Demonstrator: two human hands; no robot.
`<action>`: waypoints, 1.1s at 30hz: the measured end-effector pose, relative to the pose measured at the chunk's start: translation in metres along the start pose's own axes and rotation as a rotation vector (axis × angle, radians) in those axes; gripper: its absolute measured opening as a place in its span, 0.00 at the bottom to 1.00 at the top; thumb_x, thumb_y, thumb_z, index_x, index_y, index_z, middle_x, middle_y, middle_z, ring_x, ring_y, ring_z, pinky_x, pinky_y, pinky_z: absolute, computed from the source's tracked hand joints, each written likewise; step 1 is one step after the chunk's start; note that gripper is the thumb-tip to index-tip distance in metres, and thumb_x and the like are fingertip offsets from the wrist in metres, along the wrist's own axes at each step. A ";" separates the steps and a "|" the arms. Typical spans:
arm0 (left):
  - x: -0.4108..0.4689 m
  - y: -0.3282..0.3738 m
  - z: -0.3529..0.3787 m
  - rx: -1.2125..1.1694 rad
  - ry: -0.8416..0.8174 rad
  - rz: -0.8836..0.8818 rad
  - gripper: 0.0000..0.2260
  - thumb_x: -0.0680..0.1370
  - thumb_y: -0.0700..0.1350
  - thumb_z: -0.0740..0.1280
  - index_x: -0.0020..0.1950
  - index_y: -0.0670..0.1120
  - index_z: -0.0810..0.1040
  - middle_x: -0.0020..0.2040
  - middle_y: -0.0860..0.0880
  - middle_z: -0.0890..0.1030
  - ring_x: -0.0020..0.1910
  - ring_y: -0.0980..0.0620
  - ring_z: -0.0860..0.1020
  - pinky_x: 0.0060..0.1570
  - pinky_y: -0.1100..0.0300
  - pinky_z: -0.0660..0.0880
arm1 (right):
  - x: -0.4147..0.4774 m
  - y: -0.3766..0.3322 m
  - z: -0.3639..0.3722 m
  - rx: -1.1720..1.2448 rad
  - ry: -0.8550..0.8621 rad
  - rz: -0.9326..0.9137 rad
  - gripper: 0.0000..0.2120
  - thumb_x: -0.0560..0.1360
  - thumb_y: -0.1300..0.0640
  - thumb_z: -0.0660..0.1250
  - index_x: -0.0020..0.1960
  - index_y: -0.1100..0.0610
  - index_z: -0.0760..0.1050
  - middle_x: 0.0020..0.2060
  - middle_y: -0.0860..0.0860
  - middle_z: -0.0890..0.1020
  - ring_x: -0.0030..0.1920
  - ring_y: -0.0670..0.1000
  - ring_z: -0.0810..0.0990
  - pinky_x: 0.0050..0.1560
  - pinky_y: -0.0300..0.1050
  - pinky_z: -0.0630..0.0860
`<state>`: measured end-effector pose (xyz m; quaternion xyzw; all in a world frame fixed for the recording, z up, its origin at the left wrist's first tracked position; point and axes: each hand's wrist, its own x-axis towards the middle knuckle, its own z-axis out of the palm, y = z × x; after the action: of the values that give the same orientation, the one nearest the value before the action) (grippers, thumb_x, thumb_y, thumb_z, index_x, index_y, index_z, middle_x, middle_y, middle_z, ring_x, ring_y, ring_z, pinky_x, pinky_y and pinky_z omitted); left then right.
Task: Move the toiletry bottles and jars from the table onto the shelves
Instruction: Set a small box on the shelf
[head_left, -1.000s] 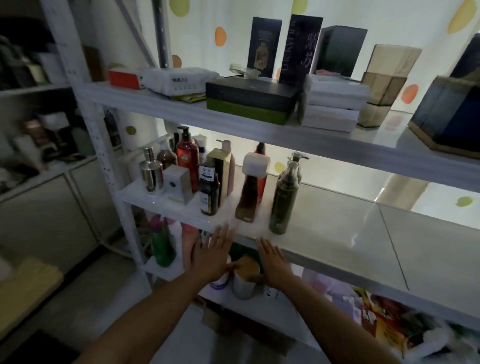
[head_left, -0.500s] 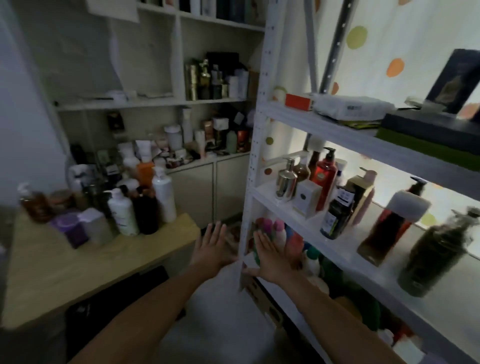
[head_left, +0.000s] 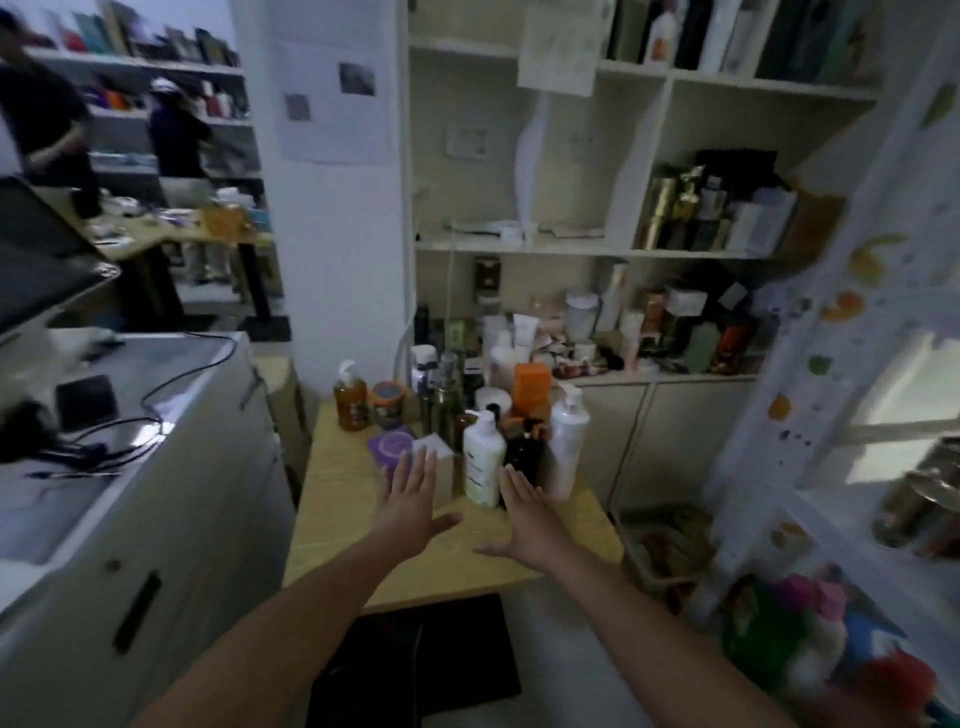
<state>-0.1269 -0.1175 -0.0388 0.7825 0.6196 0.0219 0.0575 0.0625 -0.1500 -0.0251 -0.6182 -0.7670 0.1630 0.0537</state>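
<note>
**Spotter:** Where's your next pick?

**Operator:** I see the white pump bottle (head_left: 483, 462) standing upright at the near edge of the cluster on the wooden table (head_left: 337, 519). It is just beyond and between my left hand (head_left: 413, 504) and right hand (head_left: 524, 519). Both hands hover flat, fingers straight, holding nothing.

**Spotter:** How will it handle?

**Operator:** It's smooth, rounded plastic, probably slick, and weighty if full. I'd wrap the body below the shoulder, never the pump. The dark bottle (head_left: 524, 452) just beside it looks glossy, maybe glass, so I'd lift straight up.
</note>
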 end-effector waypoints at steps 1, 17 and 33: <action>0.004 -0.015 -0.001 -0.014 -0.006 -0.022 0.44 0.74 0.71 0.49 0.77 0.44 0.35 0.77 0.46 0.36 0.76 0.44 0.37 0.73 0.45 0.40 | 0.014 -0.010 0.003 0.012 -0.014 -0.011 0.55 0.69 0.32 0.64 0.76 0.57 0.34 0.76 0.51 0.38 0.76 0.51 0.41 0.76 0.51 0.46; 0.078 -0.107 0.021 -0.103 -0.101 -0.188 0.46 0.75 0.67 0.58 0.76 0.44 0.33 0.77 0.45 0.34 0.75 0.45 0.33 0.72 0.45 0.35 | 0.168 -0.046 0.037 0.103 -0.144 -0.069 0.53 0.71 0.44 0.70 0.76 0.59 0.34 0.76 0.53 0.37 0.76 0.53 0.38 0.76 0.50 0.48; 0.185 -0.083 0.060 -0.018 -0.207 -0.055 0.46 0.72 0.66 0.64 0.77 0.42 0.48 0.78 0.43 0.49 0.77 0.44 0.42 0.71 0.44 0.34 | 0.255 -0.007 0.049 0.249 -0.317 0.063 0.46 0.74 0.49 0.68 0.76 0.57 0.38 0.76 0.56 0.55 0.73 0.56 0.60 0.71 0.50 0.61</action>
<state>-0.1582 0.0770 -0.1154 0.7626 0.6315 -0.0551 0.1289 -0.0166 0.0863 -0.0999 -0.5972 -0.7199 0.3536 0.0031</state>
